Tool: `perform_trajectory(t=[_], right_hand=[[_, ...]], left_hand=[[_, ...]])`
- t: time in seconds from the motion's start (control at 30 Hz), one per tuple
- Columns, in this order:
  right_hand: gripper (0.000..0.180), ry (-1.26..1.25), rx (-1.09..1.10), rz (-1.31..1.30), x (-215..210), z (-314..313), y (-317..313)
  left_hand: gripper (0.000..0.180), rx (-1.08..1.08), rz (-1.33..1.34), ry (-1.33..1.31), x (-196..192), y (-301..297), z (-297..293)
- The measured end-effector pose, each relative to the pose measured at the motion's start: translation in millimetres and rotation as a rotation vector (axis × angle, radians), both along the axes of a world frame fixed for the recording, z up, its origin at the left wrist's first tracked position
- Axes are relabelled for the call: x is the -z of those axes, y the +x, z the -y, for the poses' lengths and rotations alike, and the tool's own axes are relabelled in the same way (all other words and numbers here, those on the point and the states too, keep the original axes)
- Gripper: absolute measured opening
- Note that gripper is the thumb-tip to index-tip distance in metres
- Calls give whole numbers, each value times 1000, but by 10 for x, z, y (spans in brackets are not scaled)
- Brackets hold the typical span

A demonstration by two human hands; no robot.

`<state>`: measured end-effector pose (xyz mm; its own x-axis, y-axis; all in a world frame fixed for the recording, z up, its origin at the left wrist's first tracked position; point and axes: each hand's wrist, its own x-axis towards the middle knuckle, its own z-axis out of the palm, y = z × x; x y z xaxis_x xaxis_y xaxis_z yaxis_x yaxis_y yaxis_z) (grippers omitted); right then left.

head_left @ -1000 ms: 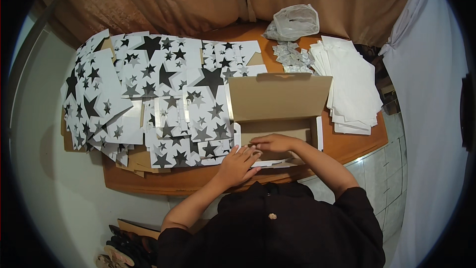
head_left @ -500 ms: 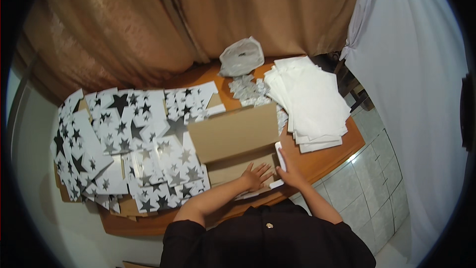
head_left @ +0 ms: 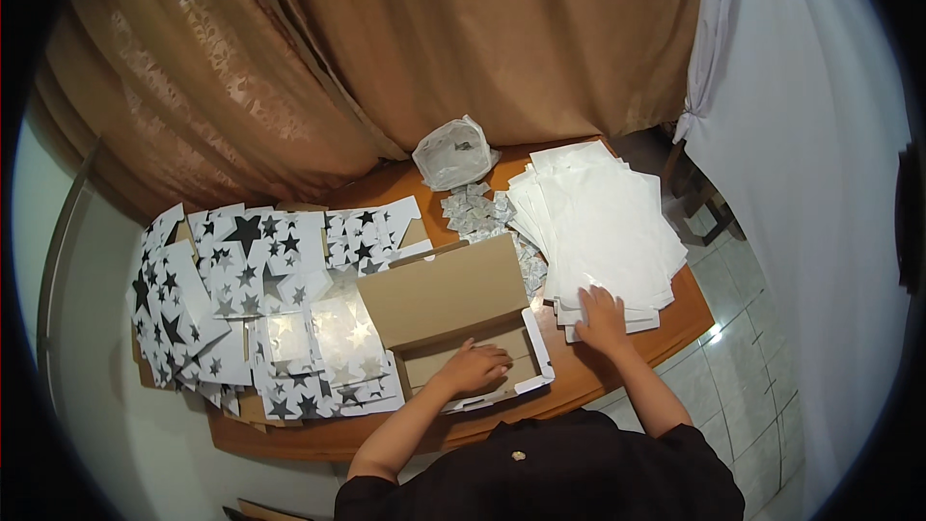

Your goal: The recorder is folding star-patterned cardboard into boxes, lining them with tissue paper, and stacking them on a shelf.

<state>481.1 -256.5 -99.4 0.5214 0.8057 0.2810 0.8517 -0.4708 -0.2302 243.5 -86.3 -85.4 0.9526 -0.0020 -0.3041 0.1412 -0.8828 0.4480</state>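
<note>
An open cardboard box [head_left: 444, 294], brown inside with white outer walls, stands at the near middle of the table with its lid raised at the far side. My left hand [head_left: 475, 368] reaches into it, fingers stretched out flat near the bottom; nothing shows in its grasp. My right hand [head_left: 603, 320] lies with fingers apart on the near edge of a stack of white sheets [head_left: 610, 222], right of the box. Whether the fingertips have any sheet lifted, I cannot make out.
Several flat white cardboard pieces with black stars [head_left: 246, 275] overlap across the left of the wooden table [head_left: 289, 441]. Behind the box lie small clear packets [head_left: 473, 214] and an open plastic bag [head_left: 451, 156]. A brown curtain [head_left: 463, 39] hangs behind; a white cloth [head_left: 801, 135] hangs at right.
My right hand has left the box's right wall and moved right onto the white stack. My left hand stays inside the box, shifted slightly left. The whole view has shifted a little.
</note>
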Motion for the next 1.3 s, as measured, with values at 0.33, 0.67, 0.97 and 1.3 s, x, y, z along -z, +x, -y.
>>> perform_trajectory(t=[0.33,0.67,0.97,1.3], right_hand=[[13,116,-30,-402,-154,-28,402],[10,129,-328,-216,-1564,265,296],[19,356,-542,-12,-2711,1031,193],[23,586,-718,224,-3283,-322,-79]], left_hand=[[26,-610,458,-266,-1077,-62,182],[51,-267,808,113,-1453,836,465],[22,-60,500,-232,-1402,1082,452],[27,-766,392,-994,-1930,-200,683]])
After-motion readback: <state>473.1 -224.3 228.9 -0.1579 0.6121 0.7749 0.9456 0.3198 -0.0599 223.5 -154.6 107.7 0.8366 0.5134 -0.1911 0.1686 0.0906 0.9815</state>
